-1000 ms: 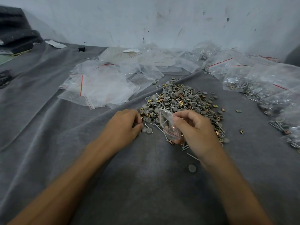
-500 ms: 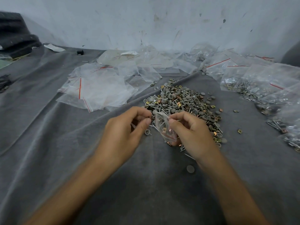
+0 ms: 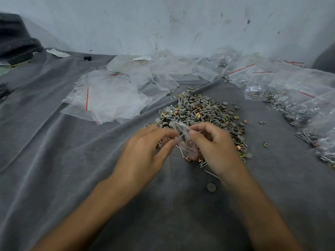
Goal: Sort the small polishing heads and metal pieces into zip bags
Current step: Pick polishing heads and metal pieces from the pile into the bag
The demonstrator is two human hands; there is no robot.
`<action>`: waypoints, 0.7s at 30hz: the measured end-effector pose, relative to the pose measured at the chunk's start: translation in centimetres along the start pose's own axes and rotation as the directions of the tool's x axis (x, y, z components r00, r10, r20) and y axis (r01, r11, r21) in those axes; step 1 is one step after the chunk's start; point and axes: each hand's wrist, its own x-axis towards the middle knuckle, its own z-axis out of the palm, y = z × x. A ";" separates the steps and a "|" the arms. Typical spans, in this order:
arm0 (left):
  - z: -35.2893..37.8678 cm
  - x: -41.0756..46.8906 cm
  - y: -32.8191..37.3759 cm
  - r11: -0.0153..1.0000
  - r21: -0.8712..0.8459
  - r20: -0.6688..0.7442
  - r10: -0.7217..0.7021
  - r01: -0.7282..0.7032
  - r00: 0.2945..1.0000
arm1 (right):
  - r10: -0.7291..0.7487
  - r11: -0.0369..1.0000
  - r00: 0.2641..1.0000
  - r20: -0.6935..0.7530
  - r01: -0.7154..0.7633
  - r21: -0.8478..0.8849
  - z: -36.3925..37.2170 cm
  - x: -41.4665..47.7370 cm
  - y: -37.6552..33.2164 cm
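Observation:
A heap of grey polishing heads, pins and small brass pieces [image 3: 201,111] lies on the grey cloth just beyond my hands. My right hand [image 3: 215,149] pinches a small clear zip bag [image 3: 184,140] with a red strip, held upright at the heap's near edge. My left hand [image 3: 145,154] sits close against the bag's left side, thumb and fingers pinched on a thin metal pin at the bag's mouth. One loose grey head [image 3: 211,187] lies alone on the cloth below my right wrist.
A stack of flat unfilled zip bags [image 3: 107,100] lies at the left of the heap. Filled bags [image 3: 290,91] crowd the right side, with loose pins [image 3: 306,136] beside them. Dark folded fabric [image 3: 16,42] sits far left. A wall closes the back.
My left hand rose from the heap's near edge and came right to the bag's mouth with a pin. My right hand kept hold of the bag and lifted it slightly.

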 end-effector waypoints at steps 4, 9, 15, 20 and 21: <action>0.2 0.1 -0.5 0.994 -0.087 -0.082 -0.079 0.072 0.994 | 0.003 0.998 0.995 -0.098 0.004 0.070 -0.7 0.2 -0.3; 1.7 -0.1 -1.0 0.997 0.019 0.204 -0.080 0.078 0.976 | 0.027 0.985 0.976 -0.214 0.010 0.171 -1.2 0.4 -0.6; 3.8 0.0 -0.1 0.991 0.119 0.424 0.001 -0.057 0.906 | 0.032 0.982 0.974 -0.223 0.011 0.191 -1.1 0.5 -0.4; 3.8 0.2 -0.2 0.990 0.129 0.440 -0.006 -0.057 0.898 | 0.024 0.982 0.980 -0.200 0.014 0.186 -1.2 0.6 -0.5; 3.8 0.2 -0.2 0.991 0.125 0.438 -0.008 -0.052 0.899 | 0.022 0.982 0.981 -0.193 0.014 0.186 -1.2 0.5 -0.5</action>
